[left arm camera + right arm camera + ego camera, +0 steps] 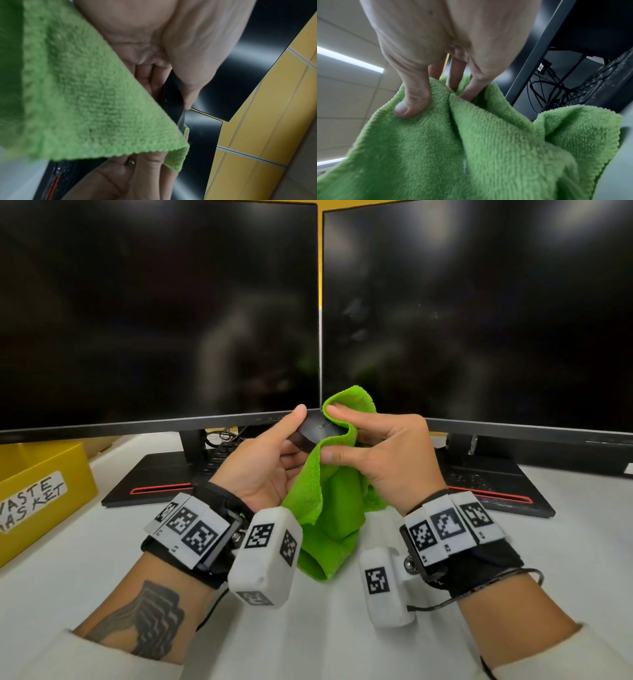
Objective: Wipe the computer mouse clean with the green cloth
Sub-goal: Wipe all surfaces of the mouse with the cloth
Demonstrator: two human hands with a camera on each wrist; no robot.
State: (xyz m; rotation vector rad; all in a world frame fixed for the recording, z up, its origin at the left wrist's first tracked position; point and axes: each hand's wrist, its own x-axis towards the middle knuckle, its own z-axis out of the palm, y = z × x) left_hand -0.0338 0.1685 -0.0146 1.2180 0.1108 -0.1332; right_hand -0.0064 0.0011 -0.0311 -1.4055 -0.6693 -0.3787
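Observation:
A black computer mouse is held up in front of the two monitors, above the desk. My left hand grips it from the left, thumb along its top edge; in the left wrist view the mouse shows as a dark edge under the thumb. The green cloth drapes over the mouse's right side and hangs down to the desk. My right hand pinches the cloth against the mouse, forefinger on top, thumb below. In the right wrist view the thumb and fingers dig into the green cloth. Most of the mouse is hidden.
Two dark monitors stand close behind on black bases. A keyboard lies under them. A yellow box labelled as a waste basket sits at the left. The white desk stretches in front.

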